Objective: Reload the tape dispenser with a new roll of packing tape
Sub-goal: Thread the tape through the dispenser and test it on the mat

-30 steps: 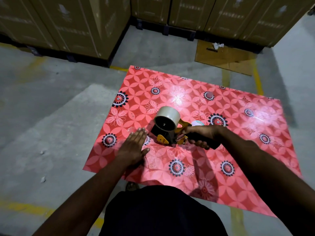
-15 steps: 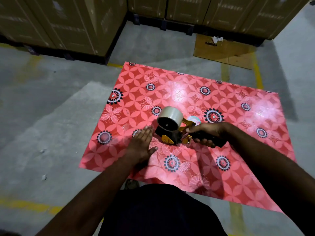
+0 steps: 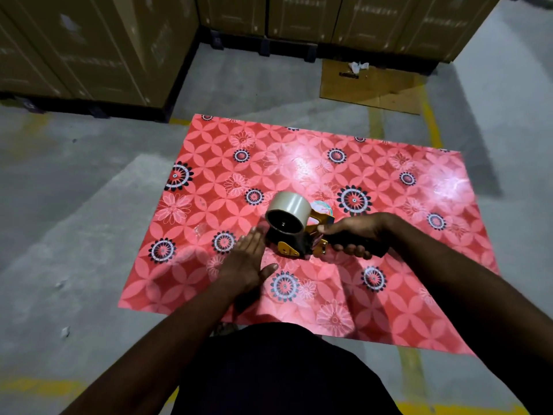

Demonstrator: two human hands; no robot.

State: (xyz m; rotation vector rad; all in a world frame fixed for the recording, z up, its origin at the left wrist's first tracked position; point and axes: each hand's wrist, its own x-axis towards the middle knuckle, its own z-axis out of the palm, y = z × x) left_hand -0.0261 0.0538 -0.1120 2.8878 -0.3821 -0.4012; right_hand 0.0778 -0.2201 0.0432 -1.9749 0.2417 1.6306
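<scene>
A yellow and black tape dispenser [image 3: 291, 245] lies on the red flowered mat [image 3: 299, 163]. A pale roll of packing tape [image 3: 291, 206] sits on its black hub, the open core facing me. My right hand [image 3: 354, 233] grips the dispenser's black handle, thumb near the yellow frame. My left hand [image 3: 250, 260] lies flat with straight fingers just left of the roll, fingertips close to the hub; whether they touch it I cannot tell. A small round light object [image 3: 321, 208] peeks out behind the roll.
The mat lies on a grey concrete floor with yellow lines [image 3: 431, 127]. Stacked cardboard boxes [image 3: 98, 49] on dark pallets stand along the back and left. A flat cardboard sheet [image 3: 371, 88] with a scrap of paper lies at the back right.
My left hand has slid forward and right, closer to the roll. The right hand keeps its grip on the handle. The view has shifted slightly.
</scene>
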